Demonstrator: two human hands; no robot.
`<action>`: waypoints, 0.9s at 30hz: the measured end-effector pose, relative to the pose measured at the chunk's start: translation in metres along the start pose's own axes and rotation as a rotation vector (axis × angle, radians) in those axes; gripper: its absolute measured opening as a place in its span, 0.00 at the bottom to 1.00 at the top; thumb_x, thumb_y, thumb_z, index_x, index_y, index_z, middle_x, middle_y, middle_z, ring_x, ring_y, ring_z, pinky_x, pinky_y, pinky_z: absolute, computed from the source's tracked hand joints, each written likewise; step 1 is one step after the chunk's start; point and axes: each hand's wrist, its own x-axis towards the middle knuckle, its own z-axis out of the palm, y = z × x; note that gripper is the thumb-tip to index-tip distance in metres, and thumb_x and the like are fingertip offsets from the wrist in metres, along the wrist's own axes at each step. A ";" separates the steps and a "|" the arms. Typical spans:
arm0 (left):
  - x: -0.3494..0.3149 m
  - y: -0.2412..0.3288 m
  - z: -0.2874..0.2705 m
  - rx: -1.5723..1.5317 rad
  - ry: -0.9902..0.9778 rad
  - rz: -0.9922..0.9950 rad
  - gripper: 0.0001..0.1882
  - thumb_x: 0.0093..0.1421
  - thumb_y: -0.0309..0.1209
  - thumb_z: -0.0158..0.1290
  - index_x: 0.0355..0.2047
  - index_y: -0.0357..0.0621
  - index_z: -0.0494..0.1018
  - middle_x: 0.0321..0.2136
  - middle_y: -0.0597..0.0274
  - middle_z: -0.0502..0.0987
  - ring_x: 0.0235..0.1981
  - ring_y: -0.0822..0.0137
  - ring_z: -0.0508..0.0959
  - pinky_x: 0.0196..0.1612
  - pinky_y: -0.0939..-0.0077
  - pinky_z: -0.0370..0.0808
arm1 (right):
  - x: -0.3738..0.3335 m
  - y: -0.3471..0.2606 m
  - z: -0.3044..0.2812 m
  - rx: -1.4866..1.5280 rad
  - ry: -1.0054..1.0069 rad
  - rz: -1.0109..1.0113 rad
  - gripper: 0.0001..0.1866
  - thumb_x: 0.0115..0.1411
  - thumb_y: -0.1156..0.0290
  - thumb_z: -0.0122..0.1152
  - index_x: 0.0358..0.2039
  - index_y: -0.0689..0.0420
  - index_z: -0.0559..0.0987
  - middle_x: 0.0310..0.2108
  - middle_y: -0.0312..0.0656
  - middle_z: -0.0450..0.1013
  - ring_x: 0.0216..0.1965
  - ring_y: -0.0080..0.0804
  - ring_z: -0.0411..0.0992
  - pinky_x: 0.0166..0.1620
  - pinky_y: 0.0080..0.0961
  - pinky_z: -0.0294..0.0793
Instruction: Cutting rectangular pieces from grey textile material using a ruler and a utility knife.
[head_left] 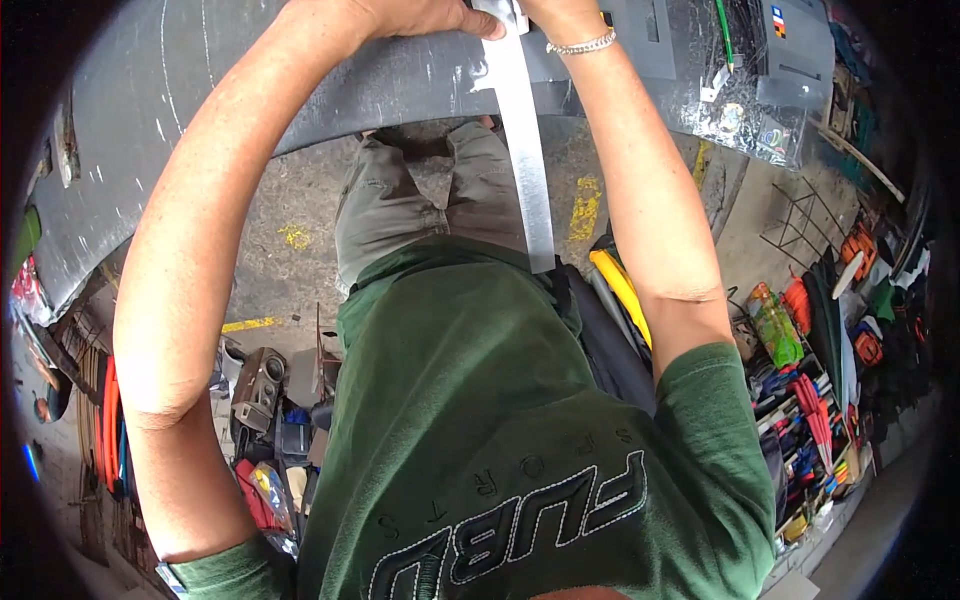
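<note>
Long, flat, silvery metal strip (530,165): likely light, springy, slick; best edge-held. Whether our left hand (425,14), right hand (562,12) clamp it, we cannot tell.

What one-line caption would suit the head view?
Left hand and right hand at a long metal strip overhanging the edge of a scuffed dark worktop.

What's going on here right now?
A person is at a dark table, handling a metal strip. The left hand has a fingertip on it; the right hand is just beside it. The picture's upper edge cuts off both hands, so their grip is unclear. The strip juts past the table's near edge, toward the person. A green pencil is farther right.
</note>
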 end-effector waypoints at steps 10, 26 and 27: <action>0.002 -0.017 0.022 0.028 0.023 -0.010 0.66 0.48 0.63 0.67 0.70 0.21 0.50 0.73 0.33 0.51 0.76 0.45 0.49 0.76 0.52 0.51 | 0.006 -0.061 0.008 0.282 0.116 0.442 0.23 0.75 0.57 0.52 0.63 0.59 0.70 0.19 0.29 0.65 0.13 0.17 0.56 0.16 0.19 0.56; -0.028 -0.033 0.047 -0.114 0.217 -0.008 0.70 0.44 0.69 0.66 0.72 0.28 0.51 0.74 0.43 0.51 0.76 0.51 0.51 0.75 0.50 0.52 | -0.182 -0.131 -0.201 0.638 0.428 0.376 0.15 0.70 0.70 0.60 0.52 0.64 0.73 0.46 0.48 0.77 0.41 0.37 0.81 0.47 0.33 0.87; -0.026 -0.033 0.046 -0.109 0.227 0.011 0.70 0.44 0.69 0.66 0.72 0.28 0.51 0.74 0.43 0.51 0.76 0.51 0.51 0.75 0.50 0.52 | -0.204 -0.127 -0.196 0.738 0.528 0.403 0.14 0.70 0.71 0.59 0.52 0.64 0.72 0.48 0.49 0.76 0.41 0.38 0.81 0.47 0.33 0.88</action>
